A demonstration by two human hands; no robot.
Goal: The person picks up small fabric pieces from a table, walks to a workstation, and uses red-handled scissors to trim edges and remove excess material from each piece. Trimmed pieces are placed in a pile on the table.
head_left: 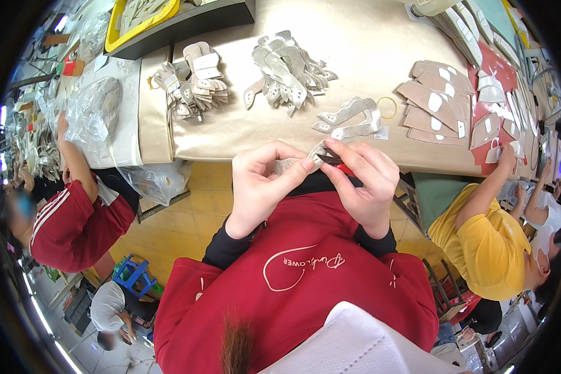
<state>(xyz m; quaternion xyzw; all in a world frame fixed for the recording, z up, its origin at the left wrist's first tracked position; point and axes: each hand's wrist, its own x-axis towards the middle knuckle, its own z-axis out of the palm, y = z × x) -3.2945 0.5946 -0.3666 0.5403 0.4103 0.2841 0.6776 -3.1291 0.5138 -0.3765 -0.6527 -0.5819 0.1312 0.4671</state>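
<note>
**Q.** What does each grip hold?

**A.** In my remote view, the left hand (265, 181) pinches a glittery strap (282, 166) between thumb and fingers; the right hand (369, 181) grasps red-handled snips (331, 159), dark blades at the strap. The strap is held up at the near edge of the table (230, 140). Whether the blades are parted, I cannot tell.

**Q.** What could go wrong?

**A.** I judge three hazards. The blades, working close to the left thumb, could slip and nick skin or strap. A slackened pinch could let the strap drop past the edge to the floor (196, 215). A wide swing of the right hand could shove the loose straps (358, 129) just beyond it.

**Q.** And the containers?

**A.** Upper left, a yellow tray (115, 28) holds pale pieces (140, 11); it appears to sit in a black tray (196, 26). Farther left, a clear bag (81, 121) encloses something brownish, which I cannot identify.
</note>
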